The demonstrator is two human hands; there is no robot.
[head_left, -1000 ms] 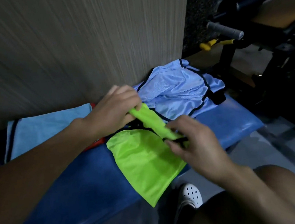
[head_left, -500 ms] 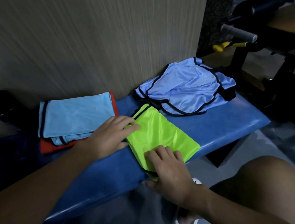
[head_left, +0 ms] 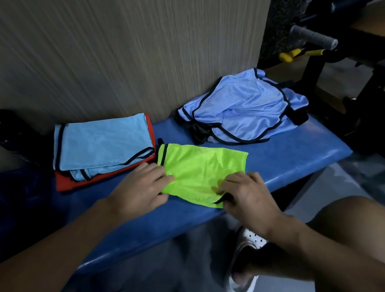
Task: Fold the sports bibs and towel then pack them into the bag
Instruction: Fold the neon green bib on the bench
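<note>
A folded neon green bib lies flat on the blue padded bench. My left hand rests on its left edge with fingers laid flat. At the bib's near corner, my right hand has curled fingers that pinch the black-trimmed edge. To the left sits a folded light blue bib stacked on a folded red one. An unfolded pale blue bib lies crumpled at the bench's right end.
A wood-grain wall panel stands right behind the bench. A dark object lies at the far left against the wall. Black gym equipment with a grey grip stands at the right. My knee and white shoes are below the bench edge.
The green bib went from held up between both hands to lying folded on the bench. Both hands now sit on it, and my right hand has taken hold of its near corner.
</note>
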